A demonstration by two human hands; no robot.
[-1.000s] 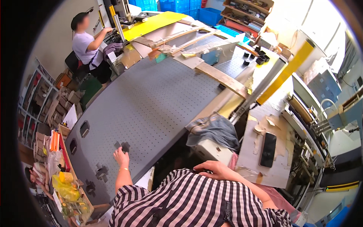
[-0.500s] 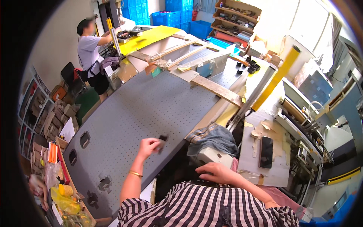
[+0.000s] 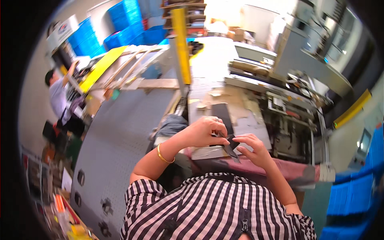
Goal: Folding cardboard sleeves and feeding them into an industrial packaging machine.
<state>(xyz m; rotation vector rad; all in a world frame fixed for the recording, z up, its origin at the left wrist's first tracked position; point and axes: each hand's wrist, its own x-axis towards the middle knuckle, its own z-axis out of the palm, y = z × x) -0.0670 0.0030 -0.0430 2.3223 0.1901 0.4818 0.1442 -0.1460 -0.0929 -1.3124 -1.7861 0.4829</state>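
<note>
A small black sheet piece with folded flaps is between my two hands, above the near edge of a cardboard-covered bench. My left hand, wearing a bangle at the wrist, pinches it from the left with thumb and fingers. My right hand grips its right edge between thumb and fingertips. Just behind the hands a dark flat slab, apparently a phone, lies on the torn cardboard. Several similar black pieces, one a square frame, another cross-shaped, lie on the grey perforated table to my left.
A grey-blue towel lies left of my hands. A yellow-and-metal post rises beyond it. Machine rails stand at the right, blue crates at the lower right. A co-worker stands at the far left.
The view has turned right. My left hand has carried the black piece from above the perforated table to the cardboard-covered bench. My right hand has come up to meet it and grips it too.
</note>
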